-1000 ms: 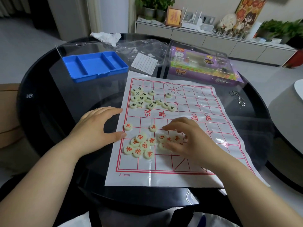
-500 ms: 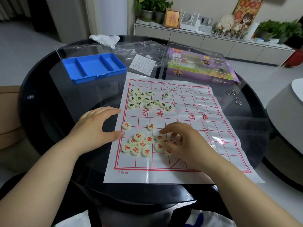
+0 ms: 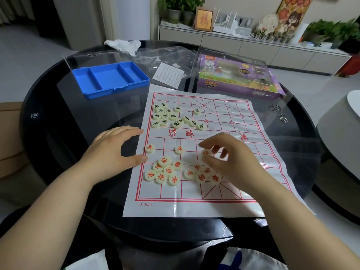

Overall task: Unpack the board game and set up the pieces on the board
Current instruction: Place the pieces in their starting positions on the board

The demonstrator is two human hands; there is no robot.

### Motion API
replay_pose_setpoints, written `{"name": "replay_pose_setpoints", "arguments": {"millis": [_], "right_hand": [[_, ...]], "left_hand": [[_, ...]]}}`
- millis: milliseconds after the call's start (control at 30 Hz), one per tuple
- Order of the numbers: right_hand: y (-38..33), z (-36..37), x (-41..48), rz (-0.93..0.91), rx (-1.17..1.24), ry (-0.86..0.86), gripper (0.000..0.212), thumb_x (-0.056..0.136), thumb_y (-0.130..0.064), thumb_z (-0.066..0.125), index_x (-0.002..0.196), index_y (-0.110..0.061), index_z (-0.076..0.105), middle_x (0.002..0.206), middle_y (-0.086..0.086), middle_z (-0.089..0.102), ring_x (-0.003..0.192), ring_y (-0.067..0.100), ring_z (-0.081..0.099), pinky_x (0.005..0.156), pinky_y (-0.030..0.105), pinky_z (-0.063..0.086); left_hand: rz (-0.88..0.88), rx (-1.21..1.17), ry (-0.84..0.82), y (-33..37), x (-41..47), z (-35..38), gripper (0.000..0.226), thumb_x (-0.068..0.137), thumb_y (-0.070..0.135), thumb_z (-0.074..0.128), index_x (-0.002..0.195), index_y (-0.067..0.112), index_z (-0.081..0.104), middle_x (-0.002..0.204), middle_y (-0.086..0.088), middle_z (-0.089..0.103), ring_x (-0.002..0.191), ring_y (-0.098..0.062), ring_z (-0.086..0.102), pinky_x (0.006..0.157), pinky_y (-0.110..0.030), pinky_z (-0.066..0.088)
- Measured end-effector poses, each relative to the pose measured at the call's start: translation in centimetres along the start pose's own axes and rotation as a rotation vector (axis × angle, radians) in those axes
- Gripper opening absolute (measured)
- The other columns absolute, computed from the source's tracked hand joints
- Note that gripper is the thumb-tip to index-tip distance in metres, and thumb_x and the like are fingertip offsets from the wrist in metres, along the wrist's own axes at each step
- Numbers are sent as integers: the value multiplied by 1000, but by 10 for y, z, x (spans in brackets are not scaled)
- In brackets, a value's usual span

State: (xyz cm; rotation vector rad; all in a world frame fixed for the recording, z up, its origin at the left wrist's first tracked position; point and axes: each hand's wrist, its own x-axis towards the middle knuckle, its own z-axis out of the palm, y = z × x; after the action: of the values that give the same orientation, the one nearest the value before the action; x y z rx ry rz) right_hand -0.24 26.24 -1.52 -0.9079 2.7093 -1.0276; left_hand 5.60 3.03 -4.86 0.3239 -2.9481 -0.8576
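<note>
Right hand (image 3: 229, 158) pinches one red-marked xiangqi piece (image 3: 206, 152) between thumb and fingertips, lifted just above the paper board (image 3: 224, 117). Left hand (image 3: 115, 152) open, holding nothing, fingertips and thumb resting at the board's left edge. Remaining red pieces (image 3: 167, 170) cluster near; green pieces (image 3: 171, 116) far-left.

The left hand (image 3: 112, 152) lies palm down, fingers together and reaching forward, thumb spread apart toward the right hand. The right hand (image 3: 228, 158) is raised, wrist bent, its thumb and fingertips (image 3: 203, 143) pinched on a small round piece (image 3: 206, 152). Both forearms are bare, converging forward from the lower corners.
</note>
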Motion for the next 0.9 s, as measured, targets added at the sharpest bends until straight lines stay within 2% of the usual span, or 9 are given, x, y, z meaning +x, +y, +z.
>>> {"name": "replay_pose_setpoints", "arguments": {"millis": [167,233,267,367,467,533,600,733,900], "right_hand": [[15,-14,-39,41,71,127,40,77,-5,67,77,-42,51,81,-20,55,81,-12,49,68,3,39],[23,-9,-60,84,116,129,42,76,-4,68,74,-44,56,76,-13,61,83,-11,51,67,1,39],[26,-4,-70,92,153,128,37,76,-7,69,70,-43,60,84,-14,62,84,-9,53,67,0,40],[34,11,-88,75,126,167,27,70,-33,65,86,-52,56,99,-26,56,90,-2,54,75,3,41],[39,20,-91,0,-29,224,24,70,-42,53,93,-36,54,80,-27,55,86,-5,48,80,2,36],[38,20,-89,-1,-50,249,26,71,-43,52,94,-33,53,81,-28,51,87,-12,43,81,-2,32],[36,18,-85,10,-44,249,20,72,-40,60,90,-32,60,81,-30,48,90,-15,42,80,-1,32],[38,12,-82,22,-68,199,17,76,-17,71,93,-16,68,82,-29,47,89,-4,45,77,5,36],[40,7,-82,53,-30,183,17,77,-14,70,92,-22,67,85,-27,49,92,-2,47,80,2,35]], "left_hand": [[-7,3,2,1,-1,-1,67,76,40,66,135,33,35,146,8,31,137,-14,20,112,-38,13],[-6,4,-1,2,0,-1,67,76,40,66,135,32,36,146,7,31,137,-15,21,112,-39,14],[-4,3,1,2,-1,-1,67,75,39,66,135,32,36,146,7,32,137,-15,22,112,-39,15],[10,-3,17,5,-1,0,66,75,38,66,134,29,38,145,5,34,136,-16,25,113,-39,15],[21,30,7,5,-2,1,66,77,40,64,136,28,37,145,5,33,137,-16,23,114,-41,15],[26,46,-5,4,-2,1,66,78,42,61,137,29,35,146,4,33,137,-16,22,114,-42,15],[14,37,-3,4,-3,1,66,79,41,61,138,29,33,145,2,34,137,-18,24,113,-43,17],[-14,12,-3,7,-2,1,68,79,38,62,138,29,32,145,0,34,136,-21,26,112,-45,21],[8,-12,-3,3,-2,1,66,79,35,63,138,28,33,143,2,37,134,-20,29,111,-48,23]]}}
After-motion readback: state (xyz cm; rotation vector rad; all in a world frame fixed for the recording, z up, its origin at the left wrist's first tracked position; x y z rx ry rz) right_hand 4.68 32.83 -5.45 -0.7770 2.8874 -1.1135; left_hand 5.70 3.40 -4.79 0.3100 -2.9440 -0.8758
